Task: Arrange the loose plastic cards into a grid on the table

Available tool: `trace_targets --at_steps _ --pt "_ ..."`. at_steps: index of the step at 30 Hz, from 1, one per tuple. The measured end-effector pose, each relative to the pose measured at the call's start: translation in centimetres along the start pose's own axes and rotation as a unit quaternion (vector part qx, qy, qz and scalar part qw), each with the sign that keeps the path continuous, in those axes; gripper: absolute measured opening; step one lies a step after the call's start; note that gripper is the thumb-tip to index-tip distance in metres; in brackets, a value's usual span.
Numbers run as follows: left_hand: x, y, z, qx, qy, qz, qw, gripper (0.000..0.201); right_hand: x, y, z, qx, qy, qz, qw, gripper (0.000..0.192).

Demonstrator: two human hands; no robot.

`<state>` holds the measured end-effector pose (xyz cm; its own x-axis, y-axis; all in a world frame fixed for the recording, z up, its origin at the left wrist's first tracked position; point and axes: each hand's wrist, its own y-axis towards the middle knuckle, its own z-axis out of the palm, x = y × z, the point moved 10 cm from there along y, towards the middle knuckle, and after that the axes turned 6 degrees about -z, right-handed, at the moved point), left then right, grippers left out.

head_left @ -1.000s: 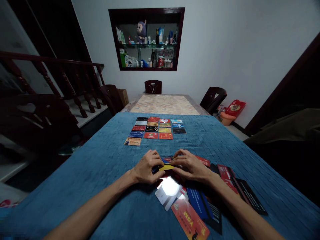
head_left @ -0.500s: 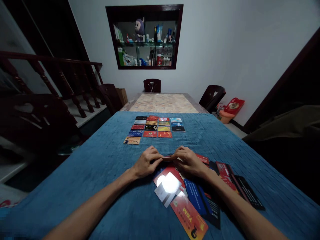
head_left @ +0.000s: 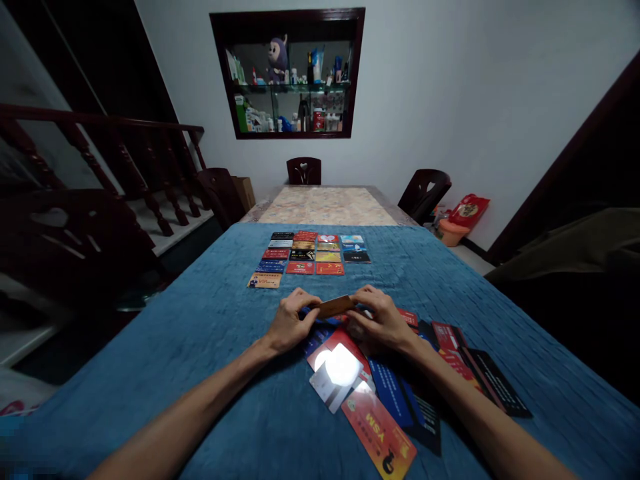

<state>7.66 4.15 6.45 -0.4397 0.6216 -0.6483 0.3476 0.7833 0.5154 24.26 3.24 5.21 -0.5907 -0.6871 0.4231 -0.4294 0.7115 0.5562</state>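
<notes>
Between my two hands a gold-brown plastic card (head_left: 335, 307) is held up, tilted, above a loose pile of cards. My left hand (head_left: 294, 320) pinches its left end between thumb and fingers. At its right end, my right hand (head_left: 380, 319) grips it the same way. Beneath and in front lie a glossy white card (head_left: 331, 383) with bright glare, an orange YSM card (head_left: 379, 430), and a blue card (head_left: 393, 393). My right forearm covers part of the pile. Farther off, several cards lie in neat columns, with a tan VIP card (head_left: 265, 281) nearest at the left.
A blue cloth (head_left: 210, 293) covers the near part of the table, and a patterned tabletop (head_left: 330, 205) shows beyond. More cards, one black (head_left: 500, 380), spread to the right of my forearm. Dark chairs (head_left: 425, 193) stand around the table.
The card between my hands has tipped up so that more of its flat face shows. Both hands have shifted slightly, uncovering more of a blue card beneath them.
</notes>
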Motion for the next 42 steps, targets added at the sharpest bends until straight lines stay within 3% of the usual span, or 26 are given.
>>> trace_targets --at_steps 13,22,25,35,42 --pt "0.7 -0.2 0.5 -0.011 -0.064 -0.07 0.995 0.011 0.5 0.2 1.2 0.0 0.083 0.024 0.996 0.007" --pt "1.0 -0.2 1.1 0.002 -0.089 -0.083 0.993 0.015 0.9 0.3 1.0 -0.026 0.132 0.043 0.99 0.02" --pt "0.7 -0.2 1.2 0.005 -0.087 -0.064 0.994 0.015 0.8 0.3 0.6 -0.03 0.123 0.049 0.991 0.027" --pt "0.8 0.1 0.2 -0.026 -0.09 -0.058 0.994 0.01 1.0 0.1 -1.5 -0.06 0.03 0.001 0.998 0.014" --pt "0.2 -0.1 -1.2 -0.067 -0.034 -0.014 0.997 0.021 0.8 -0.1 -2.0 -0.063 -0.054 -0.023 0.996 0.017"
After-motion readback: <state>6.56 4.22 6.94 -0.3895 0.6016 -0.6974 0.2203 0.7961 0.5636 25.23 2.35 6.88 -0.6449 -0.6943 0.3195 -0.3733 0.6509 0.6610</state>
